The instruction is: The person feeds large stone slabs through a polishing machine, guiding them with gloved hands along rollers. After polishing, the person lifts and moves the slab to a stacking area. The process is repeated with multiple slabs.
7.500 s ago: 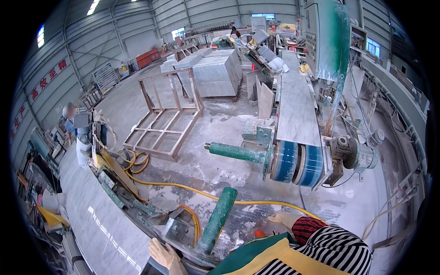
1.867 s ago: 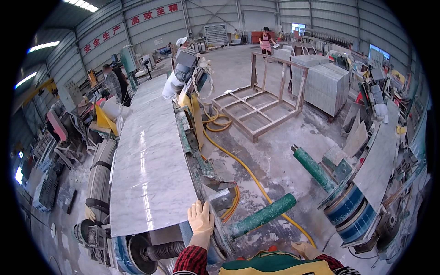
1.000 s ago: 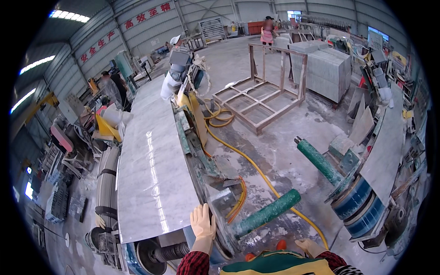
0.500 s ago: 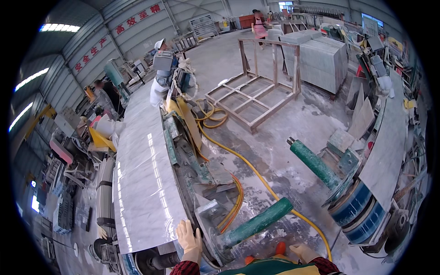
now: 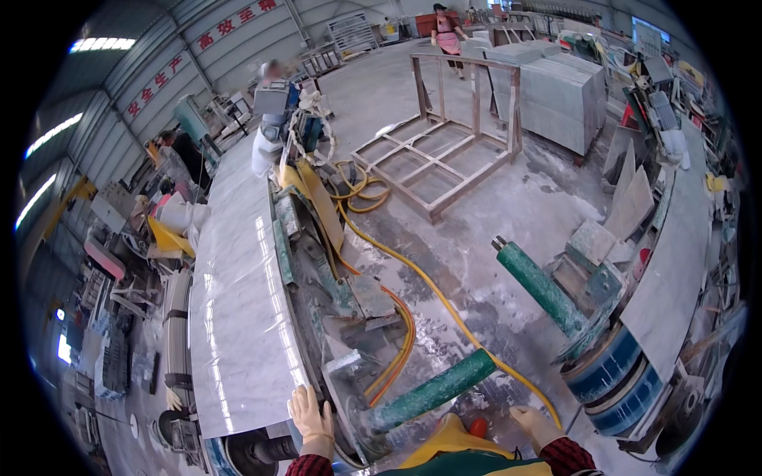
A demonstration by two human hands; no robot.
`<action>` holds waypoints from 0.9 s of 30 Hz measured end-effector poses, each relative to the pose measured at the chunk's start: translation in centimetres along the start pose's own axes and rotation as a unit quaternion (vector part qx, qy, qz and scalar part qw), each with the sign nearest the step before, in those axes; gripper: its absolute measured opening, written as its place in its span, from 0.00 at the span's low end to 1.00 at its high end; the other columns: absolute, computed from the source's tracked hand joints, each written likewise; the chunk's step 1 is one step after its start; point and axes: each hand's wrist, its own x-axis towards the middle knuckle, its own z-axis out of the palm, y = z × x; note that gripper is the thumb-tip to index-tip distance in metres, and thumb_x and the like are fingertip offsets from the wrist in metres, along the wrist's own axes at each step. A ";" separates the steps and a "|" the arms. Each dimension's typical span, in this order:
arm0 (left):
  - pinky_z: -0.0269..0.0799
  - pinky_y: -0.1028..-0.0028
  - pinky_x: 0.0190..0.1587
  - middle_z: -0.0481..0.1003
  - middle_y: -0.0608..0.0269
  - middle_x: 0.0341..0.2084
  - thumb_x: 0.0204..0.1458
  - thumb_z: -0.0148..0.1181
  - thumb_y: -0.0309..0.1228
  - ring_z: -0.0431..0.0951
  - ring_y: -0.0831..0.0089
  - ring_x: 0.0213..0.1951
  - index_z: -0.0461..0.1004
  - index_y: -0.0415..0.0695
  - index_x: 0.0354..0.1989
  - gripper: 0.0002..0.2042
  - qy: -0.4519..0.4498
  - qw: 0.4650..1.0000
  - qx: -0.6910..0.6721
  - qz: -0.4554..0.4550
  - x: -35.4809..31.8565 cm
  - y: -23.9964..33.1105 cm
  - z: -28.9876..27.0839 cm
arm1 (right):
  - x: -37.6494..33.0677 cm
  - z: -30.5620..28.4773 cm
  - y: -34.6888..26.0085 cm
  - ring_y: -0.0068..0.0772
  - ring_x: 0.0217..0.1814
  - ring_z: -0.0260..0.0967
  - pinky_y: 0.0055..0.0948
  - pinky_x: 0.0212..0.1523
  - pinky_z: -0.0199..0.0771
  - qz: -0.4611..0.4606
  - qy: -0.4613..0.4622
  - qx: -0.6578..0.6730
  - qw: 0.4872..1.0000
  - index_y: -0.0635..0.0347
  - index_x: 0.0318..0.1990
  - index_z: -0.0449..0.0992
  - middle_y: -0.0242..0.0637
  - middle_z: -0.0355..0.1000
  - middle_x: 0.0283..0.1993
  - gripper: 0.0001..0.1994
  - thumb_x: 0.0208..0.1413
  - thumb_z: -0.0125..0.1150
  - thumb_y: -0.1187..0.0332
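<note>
A long, pale grey polished stone slab (image 5: 238,333) lies on the machine bed at the left, shining with reflected light. My left hand (image 5: 312,422), in a cream glove, lies with its fingers stretched out on the slab's near right corner. Beside it, a green cylinder (image 5: 436,390) juts out from the machine's metal frame. Low at the right of my body hangs my right hand (image 5: 536,427), also gloved. Its fingers are curled in and I see nothing in them. Below the slab's near end is a dark roller (image 5: 252,454).
A yellow hose (image 5: 432,285) snakes across the wet floor. Beyond it stands a rusty metal frame (image 5: 436,213) beside stacked stone slabs (image 5: 556,99). At right is a second machine with blue-banded rollers (image 5: 609,381) and another green cylinder (image 5: 540,285). Co-workers (image 5: 448,36) stand farther off.
My view has shifted slightly, and the slab's near end sits a little farther left. My left hand stays on its corner. The co-worker in the pink apron appears nearer.
</note>
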 end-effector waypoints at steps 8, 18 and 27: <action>0.54 0.45 0.75 0.68 0.43 0.67 0.55 0.68 0.37 0.64 0.41 0.70 0.69 0.42 0.69 0.32 0.043 0.999 0.002 0.024 -0.2 0.3 0.2 | -3.5 -15.8 -6.0 0.32 0.40 0.85 0.31 0.47 0.81 -0.065 0.192 0.177 0.963 0.70 0.46 0.84 0.44 0.87 0.37 0.25 0.70 0.59 0.50; 0.57 0.48 0.73 0.69 0.46 0.66 0.55 0.69 0.37 0.66 0.45 0.68 0.72 0.43 0.66 0.30 0.056 0.998 -0.033 0.011 -0.1 1.1 -1.7 | -2.2 -26.7 -2.4 0.38 0.27 0.83 0.34 0.39 0.83 0.061 0.247 0.075 0.964 0.66 0.28 0.84 0.45 0.81 0.21 0.33 0.71 0.41 0.48; 0.62 0.45 0.68 0.72 0.36 0.63 0.57 0.66 0.36 0.69 0.37 0.64 0.75 0.36 0.64 0.27 0.102 0.992 -0.068 -0.018 -1.0 1.5 0.2 | -3.3 -26.3 -5.1 0.38 0.21 0.79 0.38 0.29 0.78 0.084 0.237 0.179 0.951 0.63 0.29 0.83 0.40 0.81 0.25 0.27 0.65 0.49 0.49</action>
